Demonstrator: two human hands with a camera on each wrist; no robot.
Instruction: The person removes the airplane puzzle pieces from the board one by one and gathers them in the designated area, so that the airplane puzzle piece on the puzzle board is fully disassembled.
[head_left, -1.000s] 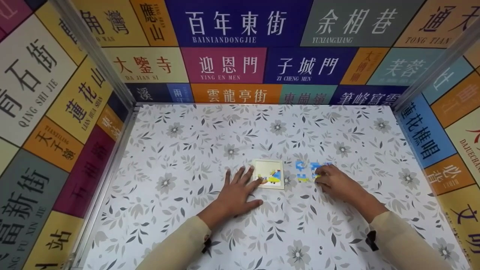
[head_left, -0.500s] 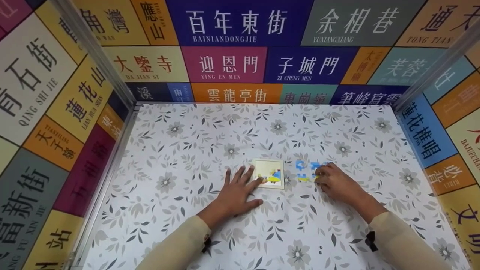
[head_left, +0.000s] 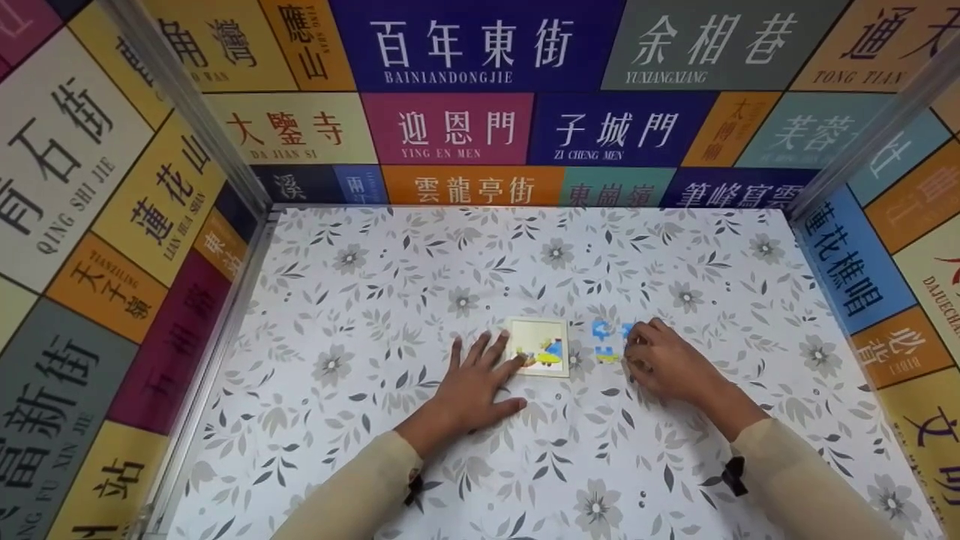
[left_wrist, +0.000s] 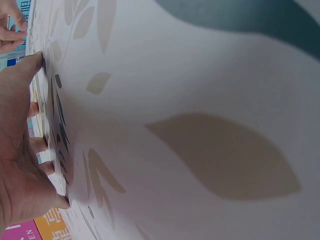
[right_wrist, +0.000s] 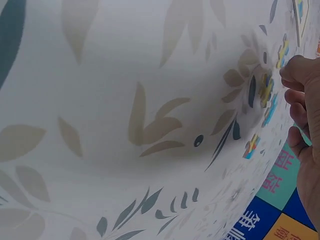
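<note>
Fingers spread, my left hand [head_left: 466, 391] should steady the tray [head_left: 538, 331] at frame centre. My right hand [head_left: 669, 361] should lift puzzle pieces [head_left: 601, 330] edgewise; I cannot tell whether it grips one.

Head cam: above the table [head_left: 405, 262] from the person's side, facing forward and down. Widest view: left hand [head_left: 469, 386], right hand [head_left: 675, 364], back wall [head_left: 454, 131], parts of both side walls. Wrist cams: low, very close to the table, rolled sideways, facing past the fingers toward the back wall. Left wrist also catches the right hand, upper left. Head and right wrist share the puzzle pieces [head_left: 603, 342].
</note>
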